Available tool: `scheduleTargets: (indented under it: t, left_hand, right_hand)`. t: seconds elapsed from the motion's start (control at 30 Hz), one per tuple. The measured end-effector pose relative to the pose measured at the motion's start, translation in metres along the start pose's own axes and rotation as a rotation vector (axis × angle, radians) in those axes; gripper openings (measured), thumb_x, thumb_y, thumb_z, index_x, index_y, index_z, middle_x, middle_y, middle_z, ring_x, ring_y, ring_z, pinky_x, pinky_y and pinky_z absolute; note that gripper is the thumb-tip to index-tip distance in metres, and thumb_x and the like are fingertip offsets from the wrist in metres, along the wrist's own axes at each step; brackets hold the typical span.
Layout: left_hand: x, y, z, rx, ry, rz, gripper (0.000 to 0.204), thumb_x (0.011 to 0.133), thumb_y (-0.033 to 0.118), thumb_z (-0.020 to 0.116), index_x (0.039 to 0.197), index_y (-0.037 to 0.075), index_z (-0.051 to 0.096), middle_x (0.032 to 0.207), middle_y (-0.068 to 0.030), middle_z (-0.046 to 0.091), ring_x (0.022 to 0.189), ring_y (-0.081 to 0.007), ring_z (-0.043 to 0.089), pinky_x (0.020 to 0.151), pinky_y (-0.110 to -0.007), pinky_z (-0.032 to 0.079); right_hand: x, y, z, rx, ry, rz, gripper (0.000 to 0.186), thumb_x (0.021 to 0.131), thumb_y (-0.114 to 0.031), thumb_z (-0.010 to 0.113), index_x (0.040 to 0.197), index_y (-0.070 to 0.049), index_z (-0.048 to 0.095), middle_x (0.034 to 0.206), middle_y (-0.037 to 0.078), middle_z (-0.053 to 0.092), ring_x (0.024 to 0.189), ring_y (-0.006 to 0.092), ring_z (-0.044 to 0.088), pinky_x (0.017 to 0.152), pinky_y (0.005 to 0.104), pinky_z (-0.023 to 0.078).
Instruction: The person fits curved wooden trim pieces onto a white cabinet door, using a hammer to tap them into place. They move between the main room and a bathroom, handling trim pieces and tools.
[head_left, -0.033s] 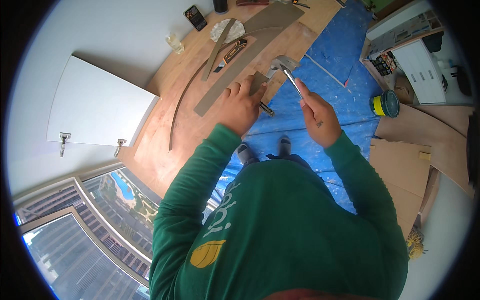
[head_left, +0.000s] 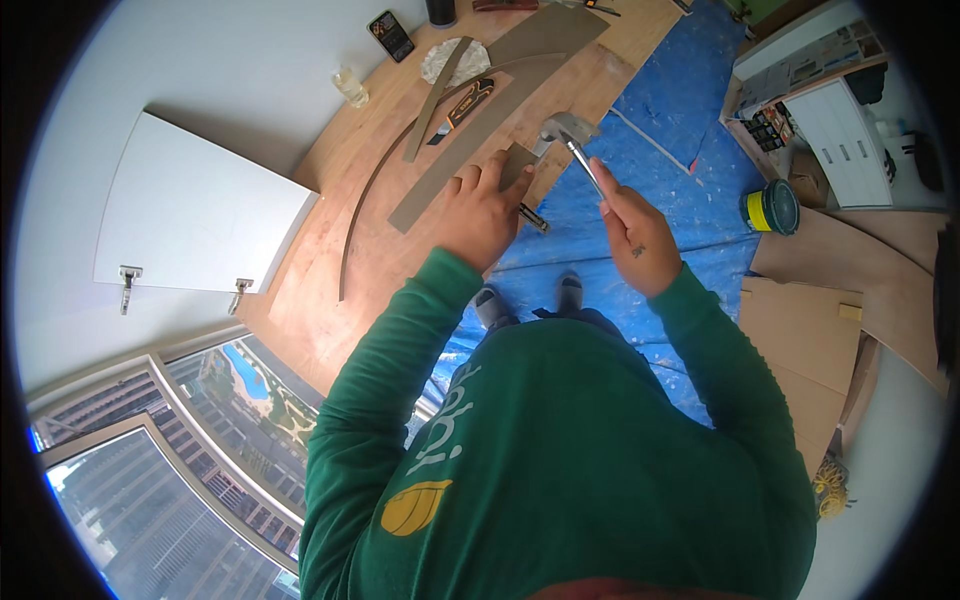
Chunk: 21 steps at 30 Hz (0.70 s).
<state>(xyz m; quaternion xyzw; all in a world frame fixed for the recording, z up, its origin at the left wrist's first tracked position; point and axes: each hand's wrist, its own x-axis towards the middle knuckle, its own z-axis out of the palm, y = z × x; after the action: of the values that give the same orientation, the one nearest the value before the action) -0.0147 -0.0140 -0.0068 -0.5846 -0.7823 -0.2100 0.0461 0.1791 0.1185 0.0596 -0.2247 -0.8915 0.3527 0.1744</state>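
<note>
Head view: the right hand (head_left: 640, 235) is closed round the metal shaft of a claw hammer (head_left: 586, 160), its head near the edge of a wooden worktop (head_left: 305, 262); whether it touches anything there, I cannot tell. The left hand (head_left: 482, 212) lies palm down at that edge, fingers partly spread and slightly bent over a small grey-brown offcut (head_left: 516, 162); whether it pinches or only presses the offcut is unclear. Just beside the left thumb, a dark metal piece (head_left: 535, 218) juts past the edge, its kind hard to make out.

Beyond the left hand lie a long grey-brown strip (head_left: 450, 180), an orange-and-black utility knife (head_left: 464, 108) and a thin curved strip (head_left: 362, 200). Near the wall are a phone (head_left: 391, 36) and a clear bottle (head_left: 350, 88). A blue sheet (head_left: 665, 105) covers the floor, a lidded bucket (head_left: 772, 208) on the right.
</note>
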Motion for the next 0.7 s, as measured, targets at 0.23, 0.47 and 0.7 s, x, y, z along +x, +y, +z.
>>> scheduleTargets:
  t: [0.23,0.47,0.7]
  left_hand:
    - [0.009,-0.003,0.003,0.041,0.017,0.027,0.054,0.082,0.009,0.065,0.134,0.025,0.067,0.135,-0.0077,0.057,0.106,-0.0284,0.060,0.089,-0.044,0.048]
    - [0.028,-0.004,0.003,0.033,-0.031,0.037,0.048,0.089,0.018,0.067,0.136,0.025,0.064,0.130,-0.0075,0.057,0.105,-0.0304,0.059,0.088,-0.047,0.047]
    - [0.038,-0.006,0.012,-0.045,-0.054,0.095,0.045,0.088,0.017,0.066,0.133,0.022,0.066,0.125,-0.0078,0.058,0.103,-0.0287,0.061,0.085,-0.046,0.048]
  right_hand:
    - [0.004,0.021,0.007,0.050,0.013,0.018,0.051,0.104,-0.005,0.050,0.155,-0.013,0.045,0.103,0.015,0.063,0.090,0.0242,0.062,0.083,0.0342,0.051]
    - [-0.010,0.022,0.002,0.243,0.056,0.208,0.050,0.103,-0.003,0.050,0.153,-0.007,0.046,0.135,0.021,0.063,0.109,0.0276,0.067,0.095,0.0353,0.051]
    - [-0.029,0.041,0.008,0.469,0.125,0.297,0.050,0.103,-0.003,0.051,0.152,-0.006,0.047,0.130,0.018,0.066,0.093,0.0147,0.062,0.088,0.0290,0.051]
